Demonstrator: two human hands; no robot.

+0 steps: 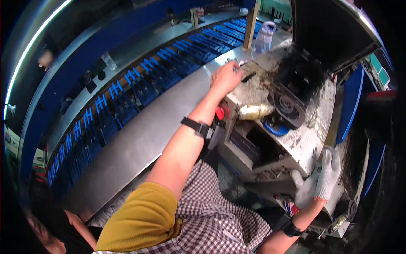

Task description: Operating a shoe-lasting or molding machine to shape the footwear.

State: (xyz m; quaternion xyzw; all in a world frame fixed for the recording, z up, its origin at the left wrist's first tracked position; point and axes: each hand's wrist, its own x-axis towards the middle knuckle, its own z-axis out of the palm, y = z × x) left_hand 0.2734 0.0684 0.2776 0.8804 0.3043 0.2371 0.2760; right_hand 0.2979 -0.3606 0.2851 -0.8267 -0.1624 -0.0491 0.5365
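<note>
Reaching across the grimy machine

Stretching my bare left hand (pixel 227 77) forward, I lay its fingers spread on the dirty machine top (pixel 262 84), touching a small dark tool (pixel 248 76) just beside my fingertips. My gloved right hand (pixel 320 178) rests loosely open near the machine's front edge, holding nothing, well apart from the left

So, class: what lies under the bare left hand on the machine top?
The left hand rests on the grimy machine top, beside a dark, slim tool. Whatever sits beneath the palm is covered.
</note>
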